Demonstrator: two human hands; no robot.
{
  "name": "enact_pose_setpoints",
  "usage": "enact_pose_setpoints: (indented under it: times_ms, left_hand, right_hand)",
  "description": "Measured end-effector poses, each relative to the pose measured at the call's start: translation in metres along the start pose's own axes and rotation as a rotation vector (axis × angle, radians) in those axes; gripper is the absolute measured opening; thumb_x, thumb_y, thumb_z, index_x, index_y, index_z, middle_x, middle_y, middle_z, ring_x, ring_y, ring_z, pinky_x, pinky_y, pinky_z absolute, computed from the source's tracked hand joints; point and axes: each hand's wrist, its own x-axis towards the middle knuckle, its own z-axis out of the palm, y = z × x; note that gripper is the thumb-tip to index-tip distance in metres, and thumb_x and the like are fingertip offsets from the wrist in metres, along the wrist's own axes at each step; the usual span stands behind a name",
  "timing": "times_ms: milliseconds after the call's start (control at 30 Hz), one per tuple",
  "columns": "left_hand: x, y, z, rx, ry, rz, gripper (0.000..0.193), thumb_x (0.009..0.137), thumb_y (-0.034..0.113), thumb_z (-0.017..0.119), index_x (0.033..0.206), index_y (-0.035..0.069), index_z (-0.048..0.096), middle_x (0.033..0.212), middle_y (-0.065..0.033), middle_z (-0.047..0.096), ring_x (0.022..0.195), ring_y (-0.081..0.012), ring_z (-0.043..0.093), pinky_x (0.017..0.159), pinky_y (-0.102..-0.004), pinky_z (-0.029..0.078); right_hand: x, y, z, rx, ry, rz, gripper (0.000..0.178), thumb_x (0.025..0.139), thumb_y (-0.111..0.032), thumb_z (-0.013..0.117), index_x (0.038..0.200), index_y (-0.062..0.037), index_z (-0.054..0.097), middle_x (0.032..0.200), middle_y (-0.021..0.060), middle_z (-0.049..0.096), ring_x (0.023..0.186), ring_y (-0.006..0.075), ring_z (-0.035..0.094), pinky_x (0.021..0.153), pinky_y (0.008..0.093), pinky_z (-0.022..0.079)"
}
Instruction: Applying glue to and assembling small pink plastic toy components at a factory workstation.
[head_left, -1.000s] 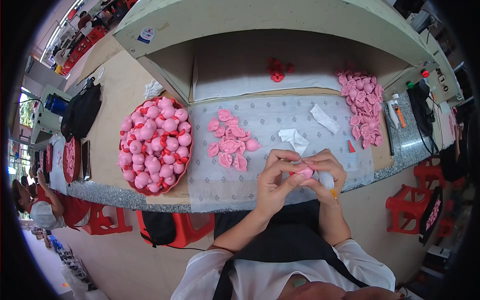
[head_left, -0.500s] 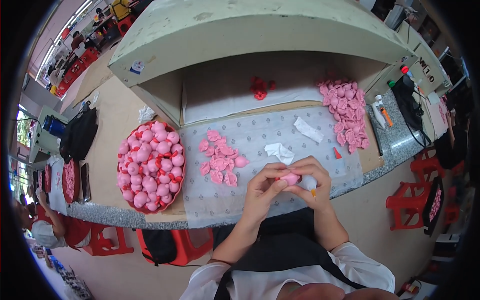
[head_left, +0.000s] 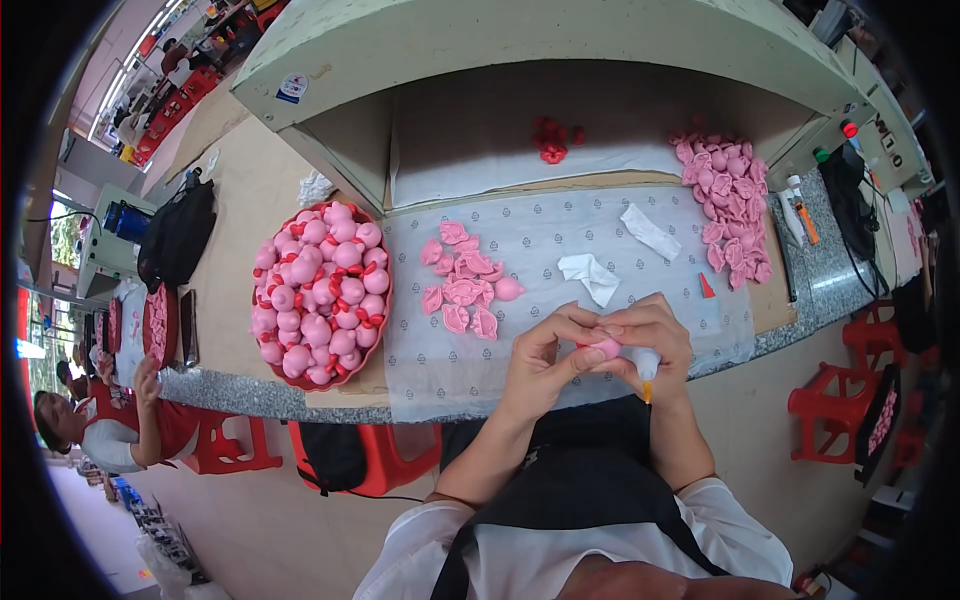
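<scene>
Both hands meet over the table's front edge, around a small round pink rubbery piece (head_left: 606,348). My left hand (head_left: 545,358) pinches it between thumb and fingers. My right hand (head_left: 663,340) has its fingertips on the same piece, while a white squeeze bottle (head_left: 645,362) with an amber nozzle pointing down is tucked in its palm. Fingers hide much of the pink piece. Loose pink shell-like pieces (head_left: 462,290) lie to the left of my hands, with one rounder pink piece (head_left: 509,288) beside them.
A red basket (head_left: 384,340) heaped with pink and red pieces stands left. More pink pieces (head_left: 735,205) are piled right; red parts (head_left: 553,145) lie under the pale hood (head_left: 560,55). White tissues (head_left: 592,277) and a red cap (head_left: 706,286) rest on the sheet. Another person (head_left: 120,430) sits left.
The whole view has shifted, so the table things appear farther right and mostly higher. My hands keep hold of the pink piece and bottle. The person at left now has a hand raised.
</scene>
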Motion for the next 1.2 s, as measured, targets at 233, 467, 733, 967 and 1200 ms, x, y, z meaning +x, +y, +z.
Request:
enact_pose_setpoints:
  times_ms: [233, 467, 733, 967, 1200]
  left_hand:
    - [0.001, -0.001, -0.002, 0.146, -0.017, 0.066, 0.009, 0.071, 0.002, 0.060, 0.078, 0.003, 0.054, 0.087, -0.0096, 0.054, 0.083, -0.0155, 0.049, 0.076, -0.0272, 0.036]
    - [0.003, 0.002, 0.004, -0.448, 0.140, -0.280, 0.025, 0.076, 0.014, 0.058, 0.095, 0.007, 0.044, 0.090, -0.0097, 0.053, 0.087, -0.0168, 0.051, 0.079, -0.0299, 0.039]
    - [0.009, 0.012, 0.002, -0.085, 0.045, -0.253, 0.030, 0.080, 0.019, 0.051, 0.105, 0.005, 0.041, 0.090, -0.0092, 0.053, 0.087, -0.0160, 0.052, 0.076, -0.0284, 0.040]
    - [0.002, -0.013, -0.001, -0.336, 0.084, -0.350, 0.037, 0.086, 0.031, 0.039, 0.108, 0.001, 0.042, 0.087, -0.0074, 0.050, 0.078, -0.0135, 0.048, 0.072, -0.0257, 0.038]
    - [0.006, -0.004, 0.014, -0.462, 0.207, -0.528, 0.027, 0.086, 0.029, 0.040, 0.097, 0.005, 0.045, 0.081, -0.0017, 0.047, 0.075, -0.0090, 0.045, 0.065, -0.0232, 0.038]
  right_hand:
    - [0.002, 0.001, -0.003, -0.099, -0.028, -0.099, 0.032, 0.053, -0.018, 0.074, 0.078, -0.0057, 0.058, 0.080, 0.0059, 0.060, 0.063, 0.0174, 0.053, 0.054, 0.0245, 0.041]
    - [0.015, -0.008, 0.003, -0.139, -0.031, 0.078, 0.032, 0.057, -0.019, 0.072, 0.080, -0.0036, 0.056, 0.081, 0.0094, 0.058, 0.069, 0.0198, 0.053, 0.061, 0.0269, 0.041]
    - [0.015, 0.001, -0.015, -0.041, -0.255, 0.202, 0.041, 0.056, -0.016, 0.072, 0.091, -0.0014, 0.056, 0.091, 0.0112, 0.055, 0.068, 0.0157, 0.049, 0.060, 0.0236, 0.039]
    - [0.013, 0.002, -0.019, 0.227, -0.275, 0.376, 0.046, 0.055, -0.002, 0.068, 0.100, -0.0020, 0.055, 0.099, 0.0092, 0.054, 0.059, 0.0107, 0.046, 0.059, 0.0219, 0.040]
    - [0.011, 0.014, -0.021, 0.302, -0.391, 0.408, 0.045, 0.053, -0.002, 0.068, 0.095, 0.0023, 0.055, 0.093, 0.0128, 0.056, 0.070, 0.0139, 0.053, 0.065, 0.0239, 0.041]
